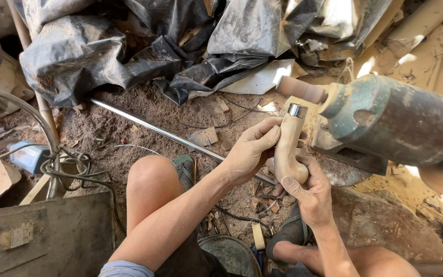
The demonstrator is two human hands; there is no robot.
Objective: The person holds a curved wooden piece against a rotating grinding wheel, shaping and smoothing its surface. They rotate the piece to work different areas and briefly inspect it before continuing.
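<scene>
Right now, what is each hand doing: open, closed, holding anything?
Left hand: closed around the upper part of the wooden handle.
Right hand: closed around the same wooden handle's rounded lower end.

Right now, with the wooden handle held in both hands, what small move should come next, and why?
Probably raise the wooden handle toward the sanding drum: left hand and right hand grip it just below the drum, not yet touching.
</scene>
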